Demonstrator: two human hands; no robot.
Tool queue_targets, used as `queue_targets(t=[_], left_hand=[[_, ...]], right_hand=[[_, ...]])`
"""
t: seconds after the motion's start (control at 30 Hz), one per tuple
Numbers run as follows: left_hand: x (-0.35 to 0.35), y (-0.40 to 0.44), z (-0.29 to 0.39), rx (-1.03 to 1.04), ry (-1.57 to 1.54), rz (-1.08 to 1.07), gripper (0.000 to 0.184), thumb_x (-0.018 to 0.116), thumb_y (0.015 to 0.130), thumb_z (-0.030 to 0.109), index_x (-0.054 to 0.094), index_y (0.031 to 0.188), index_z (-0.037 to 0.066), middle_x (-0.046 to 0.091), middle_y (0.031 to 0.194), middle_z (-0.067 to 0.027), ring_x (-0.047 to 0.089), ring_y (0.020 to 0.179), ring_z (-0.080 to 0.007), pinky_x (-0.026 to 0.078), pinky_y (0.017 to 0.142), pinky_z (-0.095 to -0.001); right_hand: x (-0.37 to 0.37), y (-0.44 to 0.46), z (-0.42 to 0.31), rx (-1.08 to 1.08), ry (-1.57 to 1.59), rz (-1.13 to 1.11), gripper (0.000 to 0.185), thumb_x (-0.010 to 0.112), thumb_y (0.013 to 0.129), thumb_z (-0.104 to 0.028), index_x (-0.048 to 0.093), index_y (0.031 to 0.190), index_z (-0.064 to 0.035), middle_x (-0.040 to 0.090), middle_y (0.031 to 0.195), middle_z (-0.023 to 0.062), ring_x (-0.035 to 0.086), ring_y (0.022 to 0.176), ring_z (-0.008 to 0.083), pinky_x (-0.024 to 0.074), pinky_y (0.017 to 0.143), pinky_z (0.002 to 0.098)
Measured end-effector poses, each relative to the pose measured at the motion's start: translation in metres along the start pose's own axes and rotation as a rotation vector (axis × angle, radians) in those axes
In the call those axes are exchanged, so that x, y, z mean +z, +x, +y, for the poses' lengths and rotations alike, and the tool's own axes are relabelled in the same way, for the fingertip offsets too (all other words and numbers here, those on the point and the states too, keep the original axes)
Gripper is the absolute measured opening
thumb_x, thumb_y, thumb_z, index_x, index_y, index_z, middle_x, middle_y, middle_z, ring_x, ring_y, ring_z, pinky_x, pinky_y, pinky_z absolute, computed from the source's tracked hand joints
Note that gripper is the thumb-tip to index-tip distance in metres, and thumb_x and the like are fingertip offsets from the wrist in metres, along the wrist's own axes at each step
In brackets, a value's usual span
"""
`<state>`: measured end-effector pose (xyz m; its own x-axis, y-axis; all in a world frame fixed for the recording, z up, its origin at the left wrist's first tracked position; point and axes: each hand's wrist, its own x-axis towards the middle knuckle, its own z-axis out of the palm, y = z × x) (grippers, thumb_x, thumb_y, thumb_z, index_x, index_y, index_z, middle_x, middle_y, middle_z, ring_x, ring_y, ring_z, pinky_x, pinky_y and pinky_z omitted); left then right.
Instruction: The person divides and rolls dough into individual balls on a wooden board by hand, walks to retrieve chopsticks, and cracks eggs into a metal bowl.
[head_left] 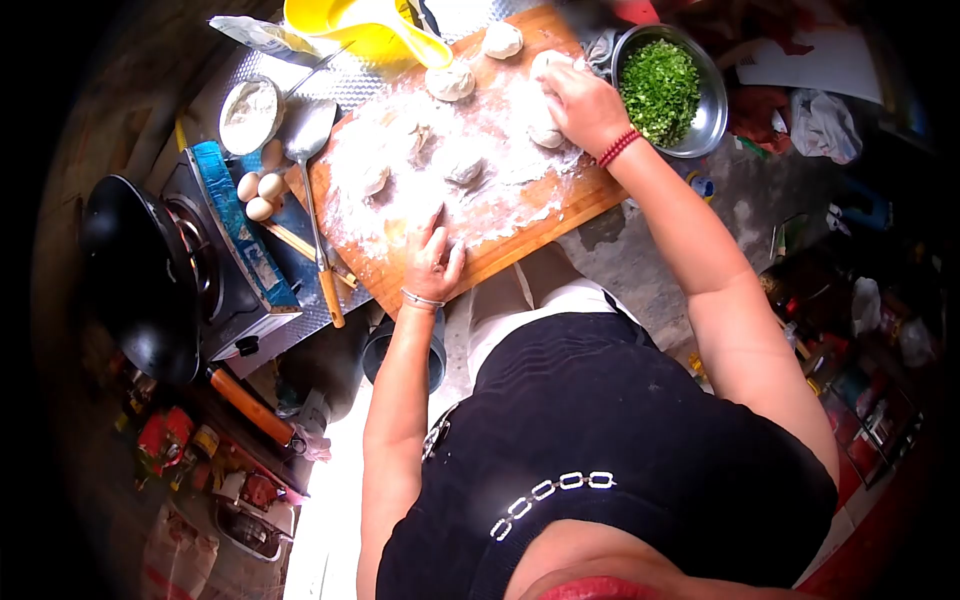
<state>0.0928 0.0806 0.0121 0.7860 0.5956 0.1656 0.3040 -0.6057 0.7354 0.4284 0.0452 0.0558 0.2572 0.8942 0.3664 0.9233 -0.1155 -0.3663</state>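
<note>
A floured wooden board (pixel 562 222) carries several pale dough balls, among them a dough ball (pixel 463 167) near the middle and another (pixel 450 82) toward the far edge. My right hand (pixel 590 110), at the board's right side, has its fingers closed around a white dough ball (pixel 551 64); part of that ball is hidden by the hand. Just below those fingers lies another dough ball (pixel 545 134). My left hand (pixel 434 262) rests on the near left edge of the board, fingers apart and slightly bent, holding nothing.
A metal bowl of chopped greens (pixel 660 92) stands right of the board. On the left are a spatula (pixel 309 130), eggs (pixel 259 209), a bowl of flour (pixel 250 115), and a black wok (pixel 140 280) by a gas stove (pixel 235 225). A yellow container (pixel 365 28) sits behind.
</note>
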Motion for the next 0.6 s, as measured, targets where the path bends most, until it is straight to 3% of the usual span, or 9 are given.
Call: queue_targets(t=[0.07,0.2,0.37,0.4,0.5,0.53,0.6], left_hand=[[-0.001,0.0,-0.002,0.041,0.03,0.022,0.021,0.067,0.074,0.01,0.058,0.087,-0.004,0.051,0.131,-0.0249,0.047,0.118,-0.0419,0.037,0.099,-0.047],[-0.003,0.002,0.004,-0.009,-0.001,0.003,0.019,0.066,0.075,0.011,0.056,0.082,-0.003,0.051,0.13,-0.0252,0.048,0.117,-0.0423,0.037,0.099,-0.0466],[0.0,-0.001,-0.002,-0.006,-0.027,0.012,0.019,0.066,0.075,0.012,0.056,0.08,-0.003,0.051,0.13,-0.0254,0.048,0.116,-0.0425,0.037,0.099,-0.0466],[-0.001,-0.002,-0.002,-0.013,-0.016,0.0,0.02,0.067,0.076,0.012,0.056,0.082,-0.004,0.051,0.131,-0.0251,0.048,0.119,-0.0421,0.037,0.1,-0.0461],[-0.002,-0.002,-0.001,-0.025,-0.004,-0.025,0.023,0.068,0.078,0.013,0.058,0.086,-0.005,0.051,0.132,-0.0247,0.046,0.123,-0.0413,0.037,0.102,-0.0452],[-0.002,-0.002,0.0,-0.025,-0.008,-0.026,0.023,0.068,0.078,0.013,0.058,0.086,-0.005,0.051,0.132,-0.0248,0.046,0.123,-0.0414,0.037,0.102,-0.0453],[-0.004,-0.001,0.0,-0.024,-0.01,-0.02,0.023,0.068,0.076,0.013,0.058,0.085,-0.005,0.051,0.131,-0.025,0.047,0.121,-0.0417,0.037,0.101,-0.0456]], right_hand=[[-0.012,-0.001,-0.01,0.143,0.14,-0.013,0.014,0.057,0.085,-0.011,0.062,0.098,-0.0067,0.066,0.089,0.01,0.064,0.082,0.0298,0.0516,0.077,0.0379],[0.015,0.006,0.017,0.15,0.009,0.125,0.025,0.058,0.086,-0.01,0.061,0.11,-0.0035,0.062,0.108,0.0171,0.059,0.103,0.032,0.0467,0.093,0.0381],[0.059,0.005,0.003,0.126,-0.038,0.015,0.038,0.057,0.086,-0.009,0.054,0.123,-0.0039,0.054,0.125,0.0192,0.048,0.121,0.0341,0.0383,0.105,0.0392],[0.057,0.003,0.0,0.126,0.024,-0.096,0.042,0.06,0.086,-0.014,0.053,0.126,-0.0039,0.051,0.13,0.0189,0.046,0.124,0.0343,0.0381,0.105,0.0388],[0.042,0.002,-0.005,0.205,0.057,-0.127,0.048,0.063,0.084,-0.018,0.051,0.129,-0.005,0.047,0.134,0.02,0.045,0.126,0.0349,0.0384,0.105,0.0383],[0.033,0.004,-0.012,0.291,0.04,-0.084,0.052,0.062,0.087,-0.031,0.048,0.131,-0.005,0.043,0.139,0.0197,0.04,0.13,0.0348,0.033,0.109,0.0409],[0.032,-0.002,-0.015,0.154,-0.086,-0.1,0.064,0.059,0.087,-0.044,0.043,0.135,-0.0041,0.038,0.143,0.0208,0.034,0.135,0.035,0.0269,0.112,0.043]])
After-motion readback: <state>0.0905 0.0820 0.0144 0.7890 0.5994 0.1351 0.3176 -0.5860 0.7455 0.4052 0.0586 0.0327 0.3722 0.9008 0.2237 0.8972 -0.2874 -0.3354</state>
